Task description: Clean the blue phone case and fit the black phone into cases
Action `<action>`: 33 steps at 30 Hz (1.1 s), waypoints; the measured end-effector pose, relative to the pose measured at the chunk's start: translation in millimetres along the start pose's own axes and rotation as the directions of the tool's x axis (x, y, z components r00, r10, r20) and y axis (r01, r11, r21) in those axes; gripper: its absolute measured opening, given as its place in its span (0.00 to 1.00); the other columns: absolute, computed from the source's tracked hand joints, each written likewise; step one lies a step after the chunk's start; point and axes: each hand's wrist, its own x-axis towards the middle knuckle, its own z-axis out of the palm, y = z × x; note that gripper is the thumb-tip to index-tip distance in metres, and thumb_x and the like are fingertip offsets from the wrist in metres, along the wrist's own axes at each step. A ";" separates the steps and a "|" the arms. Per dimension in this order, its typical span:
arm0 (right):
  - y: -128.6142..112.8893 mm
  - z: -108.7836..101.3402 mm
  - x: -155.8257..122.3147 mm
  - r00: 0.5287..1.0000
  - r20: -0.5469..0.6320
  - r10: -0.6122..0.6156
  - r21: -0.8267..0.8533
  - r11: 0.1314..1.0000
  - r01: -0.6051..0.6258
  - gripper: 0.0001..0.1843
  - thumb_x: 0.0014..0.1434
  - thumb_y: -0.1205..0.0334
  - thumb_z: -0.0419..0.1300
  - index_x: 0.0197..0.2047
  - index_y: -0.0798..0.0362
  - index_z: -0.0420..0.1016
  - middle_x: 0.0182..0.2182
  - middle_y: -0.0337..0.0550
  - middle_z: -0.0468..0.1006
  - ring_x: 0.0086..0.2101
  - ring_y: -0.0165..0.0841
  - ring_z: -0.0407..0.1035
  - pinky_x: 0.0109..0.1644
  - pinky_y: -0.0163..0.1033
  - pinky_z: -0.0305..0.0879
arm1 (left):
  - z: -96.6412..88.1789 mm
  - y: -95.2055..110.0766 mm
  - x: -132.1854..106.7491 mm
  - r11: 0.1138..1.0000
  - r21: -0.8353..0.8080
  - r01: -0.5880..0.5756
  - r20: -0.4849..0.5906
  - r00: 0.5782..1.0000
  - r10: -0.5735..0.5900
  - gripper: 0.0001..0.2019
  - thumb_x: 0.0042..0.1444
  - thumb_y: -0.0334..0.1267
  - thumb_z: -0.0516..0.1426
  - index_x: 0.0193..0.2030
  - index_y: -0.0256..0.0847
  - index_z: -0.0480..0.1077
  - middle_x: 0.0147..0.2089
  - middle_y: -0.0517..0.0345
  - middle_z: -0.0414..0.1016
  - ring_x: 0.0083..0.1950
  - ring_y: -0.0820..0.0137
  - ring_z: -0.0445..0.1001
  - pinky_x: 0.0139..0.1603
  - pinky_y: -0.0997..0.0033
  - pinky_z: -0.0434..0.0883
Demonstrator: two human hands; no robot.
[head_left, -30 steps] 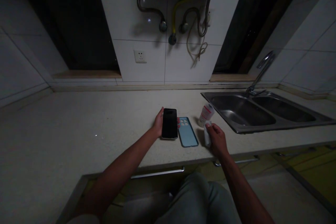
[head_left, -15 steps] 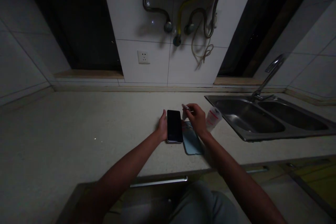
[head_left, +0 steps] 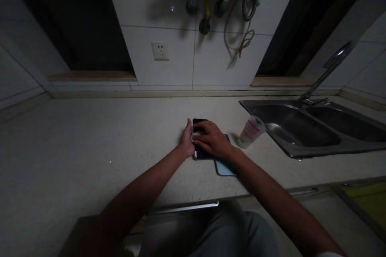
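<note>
A black smartphone [head_left: 202, 153] lies in my left hand [head_left: 187, 143], whose thumb stands up along its left edge. Across the dark screen reaches my right hand [head_left: 212, 139], its fingers bent and pressing a small pale piece like a tissue [head_left: 196, 133] against the glass. Most of that piece is hidden under the fingers. Partly under my right wrist, a light blue phone case [head_left: 224, 168] rests on the counter, just right of the phone.
A clear plastic cup with red print [head_left: 251, 131] stands right of my right hand. Further right is a steel double sink [head_left: 289, 150] with a tap [head_left: 325, 74]. Behind the pale counter [head_left: 90, 140], the tiled wall carries a socket [head_left: 160, 51] and pipes [head_left: 191, 2].
My right hand has moved left from above the case onto the phone screen, bringing the pale piece along. The cup now shows more fully. The head view has tilted down slightly.
</note>
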 end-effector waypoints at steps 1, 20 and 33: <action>-3.1 -0.3 -0.4 1.000 0.028 -0.011 0.009 1.000 0.011 0.14 0.67 0.54 0.57 0.44 0.48 0.83 0.52 0.53 0.74 0.53 0.45 0.66 0.55 0.55 0.65 | -2.3 0.8 1.4 1.000 0.006 -0.013 -0.016 1.000 0.013 0.32 0.61 0.66 0.47 0.35 0.37 0.74 0.30 0.48 0.78 0.37 0.58 0.80 0.39 0.60 0.76; 8.3 -23.1 -9.7 0.969 0.245 -0.020 0.404 0.911 -0.084 0.11 0.64 0.53 0.62 0.39 0.48 0.84 0.36 0.43 0.79 0.39 0.35 0.73 0.50 0.44 0.68 | -2.4 11.4 5.3 0.991 0.024 -0.130 -0.100 0.986 0.132 0.32 0.65 0.60 0.42 0.46 0.33 0.74 0.37 0.42 0.80 0.45 0.54 0.80 0.47 0.53 0.75; 38.1 -0.6 -4.8 0.918 -0.165 0.360 -0.064 0.925 -0.374 0.12 0.68 0.58 0.57 0.42 0.51 0.82 0.37 0.50 0.77 0.40 0.42 0.68 0.43 0.46 0.66 | 1.6 -0.8 -3.3 0.986 0.041 0.161 0.146 0.975 -0.166 0.37 0.60 0.69 0.43 0.49 0.36 0.72 0.39 0.42 0.80 0.42 0.53 0.80 0.46 0.47 0.75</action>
